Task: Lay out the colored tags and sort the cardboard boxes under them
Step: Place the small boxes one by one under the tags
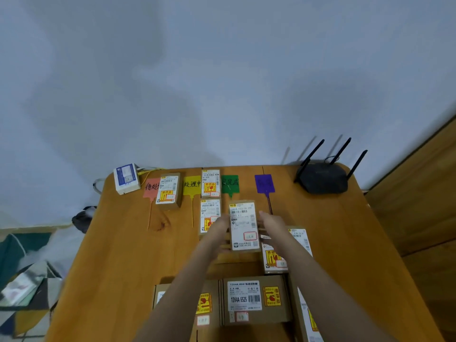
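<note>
Four tags lie in a row at the table's far edge: pink tag [151, 186], yellow tag [192, 185], green tag [230, 184], purple tag [264, 183]. One cardboard box [169, 191] sits beside the pink tag, and two boxes [210, 183] [209, 213] lie in a column right of the yellow tag. My left hand [220, 229] and right hand [271, 224] grip the sides of a labelled box [243, 225], held just below the green tag. More boxes lie near me: one by my right forearm [274, 259], a larger one [255, 299] in front.
A black router [323, 177] with antennas stands at the table's far right corner. A white adapter box [126, 178] with cables sits at the far left corner. A wooden cabinet [424, 188] flanks the right side; patterned fabric [27, 280] lies on the floor at left.
</note>
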A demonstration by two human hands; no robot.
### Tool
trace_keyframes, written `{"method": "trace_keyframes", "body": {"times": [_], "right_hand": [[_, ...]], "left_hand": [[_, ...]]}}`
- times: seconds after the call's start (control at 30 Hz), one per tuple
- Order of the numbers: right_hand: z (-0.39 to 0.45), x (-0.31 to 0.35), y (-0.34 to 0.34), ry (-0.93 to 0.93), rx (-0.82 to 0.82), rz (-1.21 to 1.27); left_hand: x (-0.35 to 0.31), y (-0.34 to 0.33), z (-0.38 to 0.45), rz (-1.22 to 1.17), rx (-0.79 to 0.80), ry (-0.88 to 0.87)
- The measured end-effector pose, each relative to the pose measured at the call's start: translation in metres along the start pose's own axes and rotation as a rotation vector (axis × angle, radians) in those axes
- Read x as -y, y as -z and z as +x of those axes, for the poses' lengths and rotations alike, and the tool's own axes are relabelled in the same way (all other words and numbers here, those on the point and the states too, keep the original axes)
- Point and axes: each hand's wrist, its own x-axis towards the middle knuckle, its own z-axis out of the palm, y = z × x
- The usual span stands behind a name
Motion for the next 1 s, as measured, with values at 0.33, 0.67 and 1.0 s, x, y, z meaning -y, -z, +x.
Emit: {"method": "trace_keyframes", "body": {"times": [0.33, 0.67, 1.0], "right_hand": [[-0.098, 0.056, 0.015, 0.254, 0.127, 0.129], [-0.159, 0.053, -0.002, 0.314, 0.204, 0.116], [-0.178, 0.043, -0.003, 0.327, 0.281, 0.088]], "left_hand": [[-0.055, 0.047, -0.103, 0.026, 0.093, -0.253], [-0.044, 0.079, -0.16, -0.023, 0.095, -0.306], [-0.033, 0.084, -0.175, -0.049, 0.09, -0.309]]}}
